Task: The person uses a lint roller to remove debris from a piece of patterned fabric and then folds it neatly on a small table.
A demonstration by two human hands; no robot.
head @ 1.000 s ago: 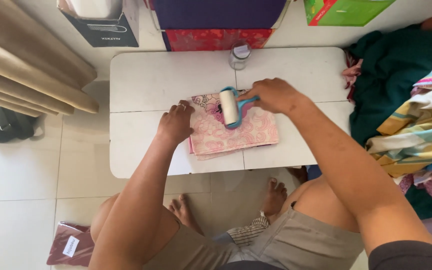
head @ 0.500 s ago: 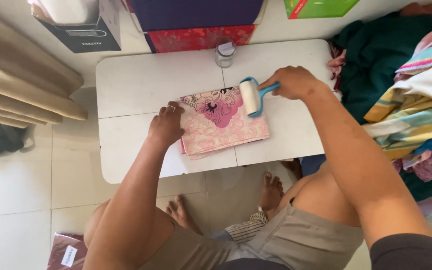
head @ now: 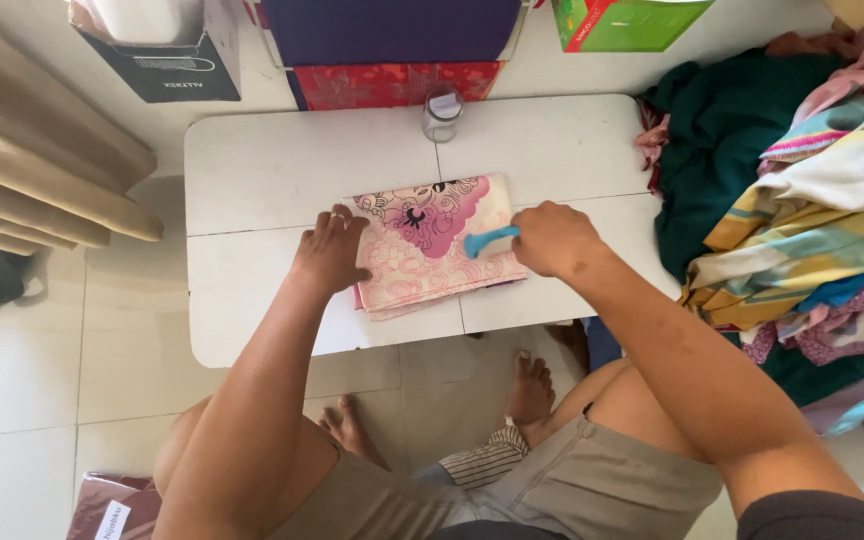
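A folded pink patterned cloth point(head: 422, 250) lies flat on a low white table point(head: 282, 170). My left hand point(head: 330, 250) presses down on the cloth's left edge with fingers spread. My right hand point(head: 550, 238) grips the blue handle of a lint roller point(head: 490, 240) at the cloth's right edge; the roller head is hidden by my hand and the handle.
A small glass jar point(head: 442, 112) stands at the table's far edge. Red and purple boxes point(head: 392, 80), a dark box point(head: 167, 60) and a green box point(head: 627, 22) sit behind. A heap of coloured clothes point(head: 802, 200) lies right. Curtain folds point(head: 32, 180) hang left.
My right hand has drawn the lint roller rightward across the cloth to its right edge. My left hand stays pressed on the cloth's left side.
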